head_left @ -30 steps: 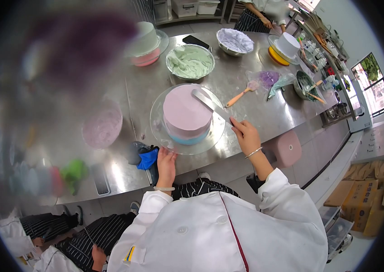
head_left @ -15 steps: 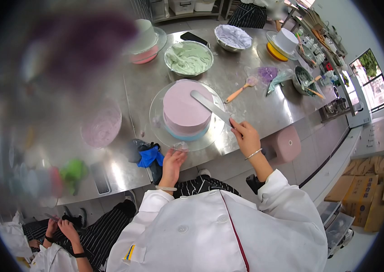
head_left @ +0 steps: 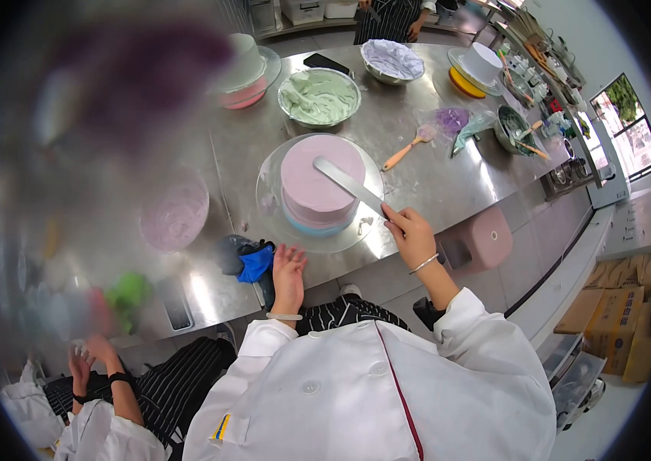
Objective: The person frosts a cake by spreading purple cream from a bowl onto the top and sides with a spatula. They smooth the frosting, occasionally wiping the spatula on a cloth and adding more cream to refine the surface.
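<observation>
A round cake (head_left: 318,192) coated in pale pink cream stands on a clear turntable (head_left: 270,201), with a light blue band at its base. My right hand (head_left: 413,237) grips an icing spatula (head_left: 350,185) near the table's front edge. Its long metal blade reaches over the cake's top, the tip close to the middle. Just off the turntable's front rim is my left hand (head_left: 288,273), empty, fingers apart and pointing at the table. Beside it on the left lies a bright blue cloth (head_left: 255,263).
Behind the cake sit a bowl of green cream (head_left: 319,98) and a bowl of lilac cream (head_left: 393,61). A wooden-handled spatula (head_left: 408,153) and piping bags (head_left: 473,131) lie to the right. A pink stool (head_left: 487,240) stands below. A co-worker's hands (head_left: 87,361) are at lower left.
My left hand has drawn slightly back from the turntable's rim. The spatula blade has slid a little left over the cake's top. The co-worker's hands have risen at lower left.
</observation>
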The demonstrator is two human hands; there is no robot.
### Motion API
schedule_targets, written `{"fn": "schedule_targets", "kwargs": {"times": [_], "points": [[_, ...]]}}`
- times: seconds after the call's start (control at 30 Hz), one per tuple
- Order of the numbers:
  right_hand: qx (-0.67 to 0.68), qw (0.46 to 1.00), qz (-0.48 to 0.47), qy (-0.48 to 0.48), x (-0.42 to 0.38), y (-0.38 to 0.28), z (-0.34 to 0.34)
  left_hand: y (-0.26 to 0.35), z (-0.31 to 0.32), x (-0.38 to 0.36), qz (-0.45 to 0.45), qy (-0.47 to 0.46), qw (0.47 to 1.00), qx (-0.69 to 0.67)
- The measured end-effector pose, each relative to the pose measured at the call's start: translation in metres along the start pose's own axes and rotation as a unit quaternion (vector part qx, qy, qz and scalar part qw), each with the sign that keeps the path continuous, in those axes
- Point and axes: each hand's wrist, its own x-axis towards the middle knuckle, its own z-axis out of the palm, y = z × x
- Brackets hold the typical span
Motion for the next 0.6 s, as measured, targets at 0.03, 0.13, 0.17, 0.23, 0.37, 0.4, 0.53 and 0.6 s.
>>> {"fn": "schedule_targets", "kwargs": {"times": [0.03,0.13,0.17,0.23,0.37,0.4,0.53,0.6], "points": [[0.003,1.000,-0.002,0.001,-0.001,-0.002,0.001,0.001,0.002,-0.002,-0.018,-0.007,1.000,0.006],[0.008,1.000,-0.002,-0.003,-0.006,-0.006,0.003,0.005,0.007,-0.008,-0.044,-0.016,0.999,0.001],[0.009,1.000,-0.002,-0.007,-0.007,-0.007,0.004,0.005,0.008,-0.009,-0.045,-0.016,0.999,0.001],[0.014,1.000,-0.002,-0.008,-0.012,-0.015,0.004,0.006,0.008,-0.012,-0.073,-0.050,0.996,-0.001],[-0.003,1.000,-0.018,-0.020,-0.025,-0.029,0.005,0.005,0.011,-0.018,-0.083,-0.068,0.994,0.011],[-0.003,1.000,-0.017,-0.020,-0.029,-0.034,0.005,0.004,0.011,-0.019,-0.082,-0.077,0.994,0.019],[0.089,0.987,-0.080,-0.105,-0.041,-0.061,0.005,-0.004,0.004,-0.015,-0.065,-0.101,0.992,0.042],[0.251,0.935,-0.142,-0.206,-0.046,-0.073,0.009,-0.002,0.009,-0.019,-0.094,-0.072,0.993,-0.004]]}}
